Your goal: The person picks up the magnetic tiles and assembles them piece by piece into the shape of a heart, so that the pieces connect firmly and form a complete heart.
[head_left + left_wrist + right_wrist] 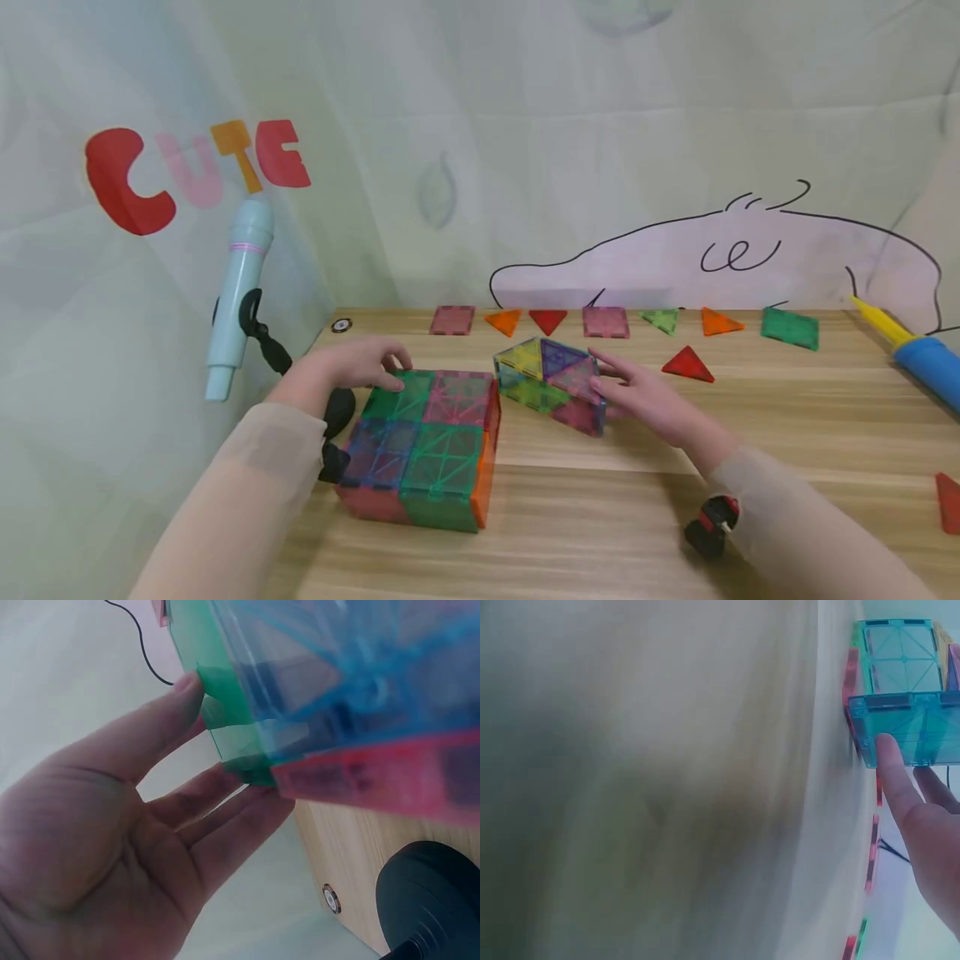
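Note:
A box of translucent magnetic tiles (450, 454), with green, pink and blue squares on top, stands on the table at left. My left hand (356, 364) holds its far left corner; in the left wrist view, the thumb (187, 686) and fingertips touch a green tile (225, 697). To the right of the box is a smaller magnetic tile block (551, 383) with yellow, purple and pink triangles on top. My right hand (637, 396) grips its right end, with a finger against a turquoise tile (922, 727) in the right wrist view.
Loose tiles line the back of the table, among them a pink square (452, 321) and a green tile (790, 328). A red triangle (688, 365) lies right of the block. A blue and yellow tool (926, 367) is at the right; a light blue microphone (238, 292) stands at left.

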{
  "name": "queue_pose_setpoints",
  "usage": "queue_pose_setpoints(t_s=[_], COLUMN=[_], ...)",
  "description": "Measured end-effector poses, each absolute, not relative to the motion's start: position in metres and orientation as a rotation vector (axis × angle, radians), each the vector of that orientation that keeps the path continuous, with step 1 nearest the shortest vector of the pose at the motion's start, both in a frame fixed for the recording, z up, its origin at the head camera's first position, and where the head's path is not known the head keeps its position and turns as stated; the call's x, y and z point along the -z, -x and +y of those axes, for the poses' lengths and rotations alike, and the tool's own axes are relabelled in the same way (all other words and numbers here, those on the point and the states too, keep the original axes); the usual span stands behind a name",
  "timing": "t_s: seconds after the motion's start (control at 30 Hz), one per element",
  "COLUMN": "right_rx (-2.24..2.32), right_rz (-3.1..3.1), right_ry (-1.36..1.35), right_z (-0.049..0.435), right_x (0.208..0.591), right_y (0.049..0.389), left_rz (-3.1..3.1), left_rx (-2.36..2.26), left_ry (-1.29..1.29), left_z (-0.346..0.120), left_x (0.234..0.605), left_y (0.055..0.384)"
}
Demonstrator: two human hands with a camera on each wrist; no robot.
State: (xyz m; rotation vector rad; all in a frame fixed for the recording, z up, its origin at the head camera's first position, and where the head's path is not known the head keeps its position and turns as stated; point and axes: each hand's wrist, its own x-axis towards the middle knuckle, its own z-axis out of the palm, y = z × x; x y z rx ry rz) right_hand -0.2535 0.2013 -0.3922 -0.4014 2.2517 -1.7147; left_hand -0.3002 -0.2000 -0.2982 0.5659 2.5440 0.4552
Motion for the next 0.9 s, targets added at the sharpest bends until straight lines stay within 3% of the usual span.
queue_pose_setpoints(t_s=[0.33, 0.9], right_rx=[1.744, 1.596], right_rz=[2.232, 2.256], right_ry=[0.412, 0.547], right_z=[0.152, 0.094], right_x=[0.389, 0.389], right_y=[0.286, 0.306], left_rz=[2.563, 2.571], left_rx=[-0.451, -0.448], left_ry=[-0.539, -0.575], left_z=[-0.197, -0.200], left_x=[0.298, 0.303], left_y=[0.298, 0.298])
